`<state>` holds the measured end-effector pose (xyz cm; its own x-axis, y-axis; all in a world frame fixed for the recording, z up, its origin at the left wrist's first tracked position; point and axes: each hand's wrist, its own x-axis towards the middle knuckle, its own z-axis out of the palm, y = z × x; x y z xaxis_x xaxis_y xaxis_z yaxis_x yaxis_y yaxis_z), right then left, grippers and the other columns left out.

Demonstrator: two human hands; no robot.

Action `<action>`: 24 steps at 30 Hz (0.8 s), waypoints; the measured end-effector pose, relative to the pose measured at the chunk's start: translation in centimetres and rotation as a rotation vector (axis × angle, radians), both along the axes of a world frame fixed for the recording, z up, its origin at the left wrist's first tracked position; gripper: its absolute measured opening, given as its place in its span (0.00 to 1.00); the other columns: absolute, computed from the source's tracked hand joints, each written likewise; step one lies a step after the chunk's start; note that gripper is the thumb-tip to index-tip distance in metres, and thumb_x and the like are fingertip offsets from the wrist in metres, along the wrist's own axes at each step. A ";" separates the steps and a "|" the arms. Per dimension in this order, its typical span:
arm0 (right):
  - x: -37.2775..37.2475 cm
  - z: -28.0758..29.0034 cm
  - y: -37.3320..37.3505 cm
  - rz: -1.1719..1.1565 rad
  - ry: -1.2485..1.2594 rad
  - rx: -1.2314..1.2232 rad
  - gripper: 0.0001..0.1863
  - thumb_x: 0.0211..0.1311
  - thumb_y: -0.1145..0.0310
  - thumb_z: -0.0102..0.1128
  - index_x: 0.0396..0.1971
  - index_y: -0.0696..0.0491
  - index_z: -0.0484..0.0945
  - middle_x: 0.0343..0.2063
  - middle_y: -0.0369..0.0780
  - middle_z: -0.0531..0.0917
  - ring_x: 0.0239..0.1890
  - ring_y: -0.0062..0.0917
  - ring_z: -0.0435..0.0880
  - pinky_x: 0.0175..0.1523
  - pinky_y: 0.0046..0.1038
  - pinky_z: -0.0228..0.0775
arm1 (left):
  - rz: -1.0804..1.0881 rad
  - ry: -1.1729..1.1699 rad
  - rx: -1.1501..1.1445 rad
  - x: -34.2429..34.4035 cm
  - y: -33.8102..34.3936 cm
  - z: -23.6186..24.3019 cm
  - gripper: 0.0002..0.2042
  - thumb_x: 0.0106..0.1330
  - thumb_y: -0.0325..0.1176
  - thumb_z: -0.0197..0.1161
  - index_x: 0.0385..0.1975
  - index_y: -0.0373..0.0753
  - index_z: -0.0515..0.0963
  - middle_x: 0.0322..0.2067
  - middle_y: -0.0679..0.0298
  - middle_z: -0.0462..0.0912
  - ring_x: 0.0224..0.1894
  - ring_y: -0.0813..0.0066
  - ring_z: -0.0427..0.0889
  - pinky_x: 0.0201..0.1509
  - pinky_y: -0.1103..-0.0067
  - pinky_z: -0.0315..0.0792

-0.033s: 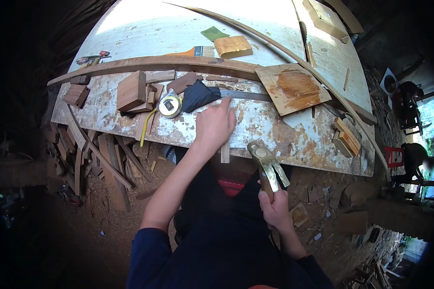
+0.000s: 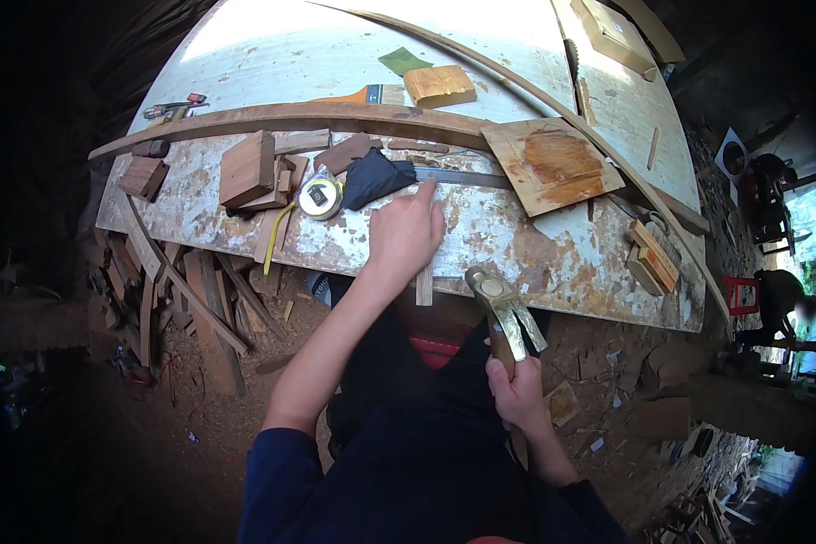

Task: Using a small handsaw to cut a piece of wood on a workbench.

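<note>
My right grip (image 2: 517,392): wrapped round hammer (image 2: 497,301). My left grip (image 2: 406,234): over wood strip (image 2: 424,288); pinching or not, cannot tell.

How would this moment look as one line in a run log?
Left hand: over wood strip jutting past edge of table | Right hand: gripping hammer by its handle | Nearby: tape measure, black bundle
</note>
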<state>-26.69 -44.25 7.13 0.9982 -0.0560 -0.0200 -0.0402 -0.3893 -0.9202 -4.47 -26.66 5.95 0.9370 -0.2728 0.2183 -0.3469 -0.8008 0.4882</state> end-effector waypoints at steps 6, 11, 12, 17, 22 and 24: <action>-0.4 -0.5 -0.2 0.038 0.004 -0.040 0.15 0.71 0.69 0.54 0.53 0.60 0.76 0.17 0.36 0.77 0.18 0.20 0.77 0.27 0.26 0.69 | -0.014 0.029 -0.005 0.1 0.2 -0.1 0.20 0.69 0.36 0.58 0.58 0.35 0.78 0.24 0.46 0.84 0.30 0.47 0.85 0.36 0.57 0.78; 1.4 1.3 0.5 0.049 0.237 -0.048 0.16 0.68 0.69 0.56 0.51 0.61 0.76 0.27 0.42 0.81 0.26 0.33 0.81 0.37 0.34 0.74 | -0.028 -0.006 -0.028 0.2 0.3 -0.1 0.20 0.68 0.36 0.59 0.58 0.34 0.79 0.23 0.45 0.83 0.27 0.46 0.84 0.34 0.58 0.78; 1.1 1.2 0.9 0.050 0.242 -0.046 0.16 0.68 0.69 0.56 0.51 0.61 0.76 0.27 0.42 0.81 0.26 0.33 0.81 0.37 0.34 0.74 | -0.028 -0.001 -0.027 0.0 0.5 -0.1 0.20 0.68 0.36 0.59 0.58 0.34 0.79 0.23 0.45 0.83 0.27 0.46 0.84 0.34 0.58 0.78; -0.8 -0.1 0.4 0.084 -0.028 -0.023 0.17 0.68 0.69 0.57 0.54 0.60 0.75 0.29 0.43 0.81 0.30 0.39 0.81 0.44 0.37 0.73 | -0.020 -0.012 -0.103 0.4 0.2 0.2 0.20 0.68 0.36 0.59 0.56 0.34 0.80 0.24 0.44 0.83 0.28 0.46 0.84 0.35 0.58 0.77; 0.6 0.2 0.6 0.053 -0.107 -0.103 0.15 0.70 0.68 0.59 0.51 0.60 0.73 0.23 0.50 0.80 0.27 0.48 0.85 0.31 0.37 0.73 | -0.019 -0.012 -0.103 0.1 0.5 0.0 0.19 0.68 0.36 0.60 0.56 0.35 0.81 0.25 0.44 0.84 0.28 0.46 0.85 0.36 0.58 0.78; -0.1 0.0 0.1 0.091 -0.111 -0.017 0.15 0.70 0.68 0.58 0.51 0.60 0.73 0.23 0.50 0.80 0.27 0.48 0.84 0.31 0.37 0.73 | -0.037 -0.023 -0.136 0.0 0.4 0.1 0.19 0.68 0.36 0.60 0.55 0.36 0.81 0.25 0.44 0.84 0.29 0.46 0.85 0.36 0.59 0.78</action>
<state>-26.81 -44.13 7.17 0.9953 0.0353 0.0906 0.0972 -0.4024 -0.9103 -4.44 -26.30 6.02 0.9210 -0.2736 0.2773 -0.3876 -0.7141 0.5829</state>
